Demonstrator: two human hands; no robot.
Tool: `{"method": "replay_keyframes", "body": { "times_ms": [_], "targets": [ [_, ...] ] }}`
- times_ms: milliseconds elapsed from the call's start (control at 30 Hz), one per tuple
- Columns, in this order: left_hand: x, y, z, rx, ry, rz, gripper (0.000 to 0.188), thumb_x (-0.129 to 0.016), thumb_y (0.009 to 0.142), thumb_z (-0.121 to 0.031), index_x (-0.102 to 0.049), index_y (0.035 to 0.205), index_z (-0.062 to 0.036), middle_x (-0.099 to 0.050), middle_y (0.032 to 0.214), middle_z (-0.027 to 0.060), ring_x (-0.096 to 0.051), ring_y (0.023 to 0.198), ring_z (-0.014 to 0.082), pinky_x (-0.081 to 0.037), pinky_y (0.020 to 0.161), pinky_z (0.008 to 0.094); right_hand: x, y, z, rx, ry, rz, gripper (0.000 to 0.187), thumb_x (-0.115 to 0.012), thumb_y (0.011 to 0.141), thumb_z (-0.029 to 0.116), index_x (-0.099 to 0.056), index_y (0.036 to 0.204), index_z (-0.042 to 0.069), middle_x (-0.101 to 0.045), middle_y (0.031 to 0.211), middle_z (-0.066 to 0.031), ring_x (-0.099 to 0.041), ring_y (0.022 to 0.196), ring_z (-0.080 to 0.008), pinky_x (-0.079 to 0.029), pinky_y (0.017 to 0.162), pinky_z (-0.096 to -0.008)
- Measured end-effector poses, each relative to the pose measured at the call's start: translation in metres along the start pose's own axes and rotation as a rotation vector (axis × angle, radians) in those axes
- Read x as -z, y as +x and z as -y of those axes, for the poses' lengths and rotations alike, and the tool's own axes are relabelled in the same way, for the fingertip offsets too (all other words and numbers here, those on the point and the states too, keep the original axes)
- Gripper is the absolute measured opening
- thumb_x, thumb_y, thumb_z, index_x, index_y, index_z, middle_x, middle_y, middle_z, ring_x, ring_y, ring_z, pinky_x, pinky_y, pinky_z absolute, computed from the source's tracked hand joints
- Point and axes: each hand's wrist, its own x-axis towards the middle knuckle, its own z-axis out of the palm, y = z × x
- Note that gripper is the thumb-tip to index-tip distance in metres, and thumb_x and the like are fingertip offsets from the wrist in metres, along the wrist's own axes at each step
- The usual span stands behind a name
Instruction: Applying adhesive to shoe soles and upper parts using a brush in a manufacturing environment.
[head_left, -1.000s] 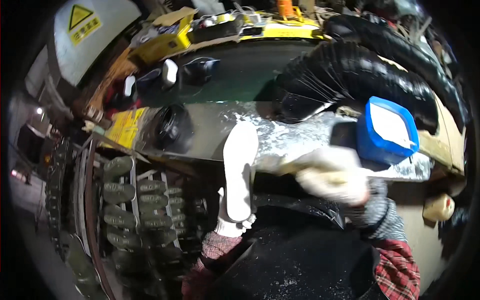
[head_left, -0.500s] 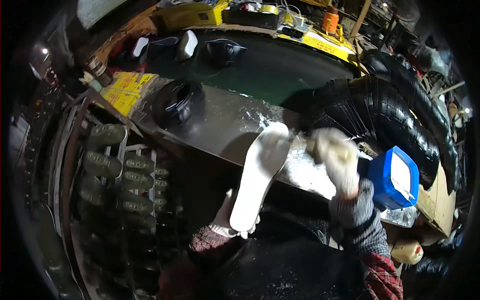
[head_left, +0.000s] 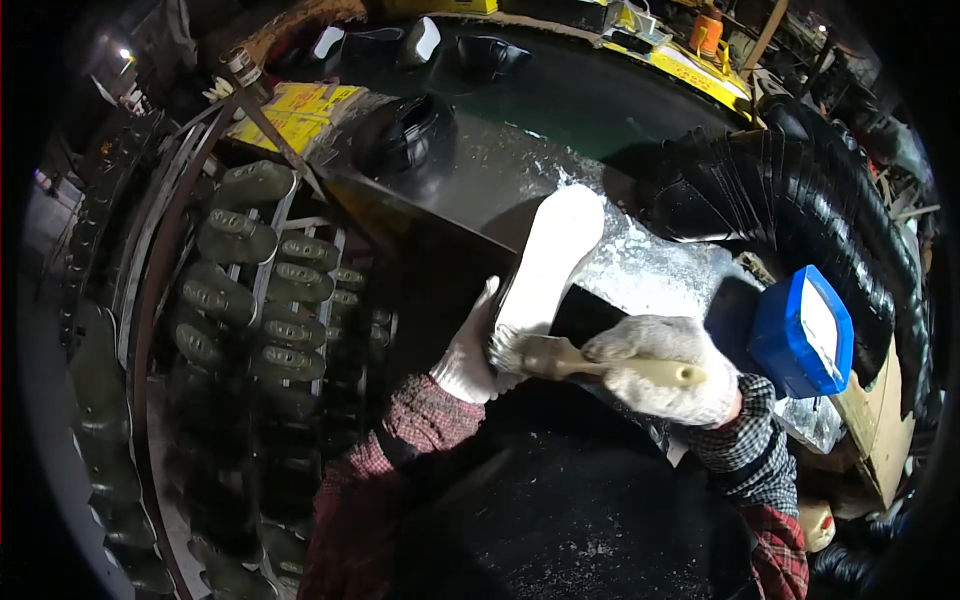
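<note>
My left hand (head_left: pixel 468 358), in a white glove, is closed around the near end of a white-faced shoe sole (head_left: pixel 558 245). The sole's broad white face is turned up, and its far end reaches over the metal bench. In my right hand (head_left: pixel 672 392), also gloved, is a flat paintbrush (head_left: pixel 556 358) with a pale handle. Its bristles touch the sole's near end, close to my left fingers. To the right of my right hand stands a blue plastic tub (head_left: pixel 790 345) with white stuff in it.
Racks at left hold several dark green shoe-shaped pieces (head_left: pixel 238 235). A black rounded item (head_left: pixel 405 135) sits on the metal bench (head_left: pixel 470 195). Stacked black shoe uppers (head_left: pixel 770 190) lie at right, and an orange bottle (head_left: pixel 706 32) stands at the back.
My right hand has moved left and nearer with the brush, from beside the sole's far end to its near end. The view has shifted, and the sole stays in my left hand.
</note>
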Motion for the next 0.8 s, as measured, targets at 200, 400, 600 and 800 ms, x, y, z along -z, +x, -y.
{"method": "replay_keyframes", "body": {
  "times_ms": [200,400,600,800],
  "targets": [
    [0.006,0.001,-0.005,0.249,-0.01,0.047,0.073,-0.039,0.094,-0.068,-0.059,0.116,-0.0017,-0.069,0.077,0.0158,-0.062,0.043,0.0279,-0.047,0.028,0.027,0.016,-0.033,-0.004,-0.241,0.216,-0.166,0.027,-0.068,0.092,0.017,-0.066,0.106,-0.006,-0.069,0.101,-0.0167,-0.067,0.094,-0.0214,-0.055,0.081,-0.031],
    [0.055,0.0,-0.011,0.326,-0.112,0.121,0.092,-0.038,0.087,-0.078,-0.05,0.132,0.0008,-0.066,0.102,0.0272,-0.066,0.056,0.0362,-0.054,0.038,0.04,0.03,-0.005,-0.065,-0.269,0.274,-0.329,0.03,-0.066,0.095,0.022,-0.066,0.109,-0.005,-0.069,0.099,-0.0121,-0.066,0.083,-0.0145,-0.053,0.071,-0.0265],
    [0.038,-0.005,-0.017,0.272,-0.086,-0.056,0.099,-0.038,0.084,-0.081,-0.049,0.129,0.0059,-0.066,0.096,0.0257,-0.068,0.062,0.0357,-0.056,0.041,0.0412,0.067,0.032,-0.092,0.002,-0.267,-0.554,0.022,-0.063,0.092,0.005,-0.065,0.113,-0.001,-0.065,0.101,-0.0099,-0.061,0.09,-0.0163,-0.05,0.08,-0.0305],
    [0.013,-0.002,-0.048,0.4,-0.257,0.066,0.097,-0.048,0.081,-0.08,-0.052,0.126,0.0062,-0.067,0.094,0.0279,-0.07,0.066,0.0344,-0.05,0.037,0.0326,0.036,0.001,-0.047,0.118,-0.561,-0.291,0.031,-0.076,0.078,0.002,-0.067,0.107,0.002,-0.065,0.094,-0.0134,-0.064,0.082,-0.03,-0.052,0.072,-0.0378]
  ]
}}
